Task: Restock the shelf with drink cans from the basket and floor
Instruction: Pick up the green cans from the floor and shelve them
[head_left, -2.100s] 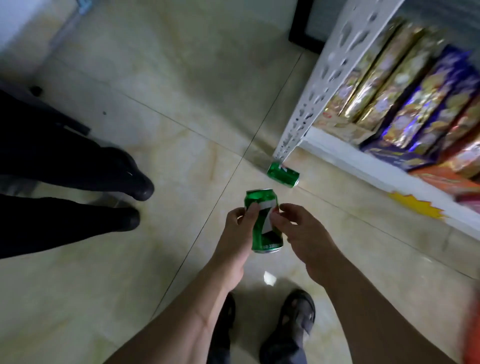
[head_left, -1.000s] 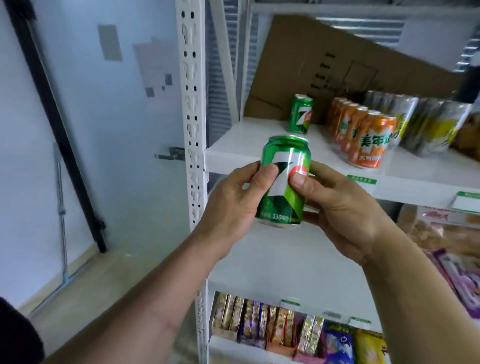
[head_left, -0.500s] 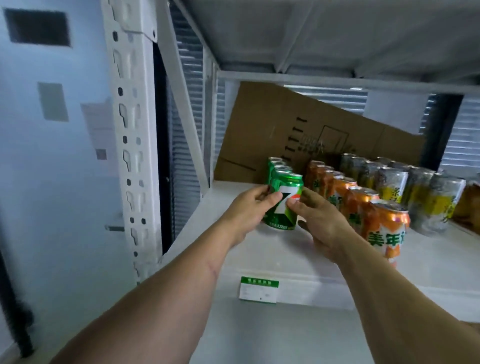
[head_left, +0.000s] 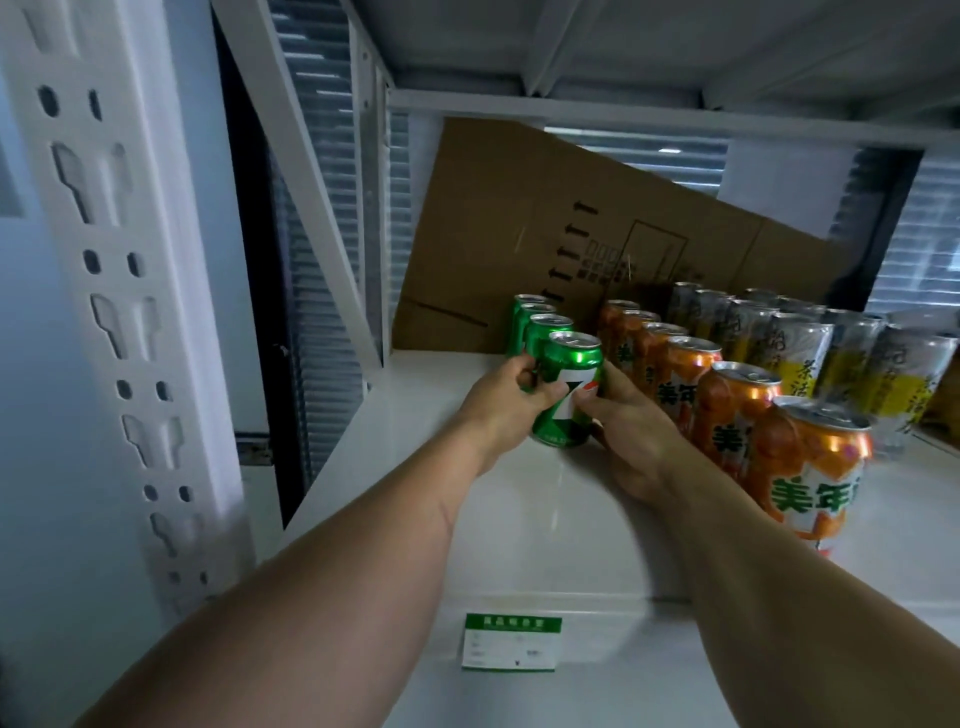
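Orange cans (head_left: 737, 410) run in a file close on the right, silver-and-yellow cans (head_left: 800, 353) beyond them, a tilted cardboard sheet (head_left: 545, 234) leaning across the back; a green price tag (head_left: 511, 642) sits on the white shelf (head_left: 519, 519) edge. Green can (head_left: 569, 395) stands upright at the front of the green row (head_left: 535, 322), touching the shelf; left hand (head_left: 498, 410) curls round its left side, right hand (head_left: 631, 431) pinches its right side, the can between them

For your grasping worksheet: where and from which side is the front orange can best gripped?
Grip the front orange can round its mid-body from the open shelf front. It stands upright at the row's end; cans behind it block the back.
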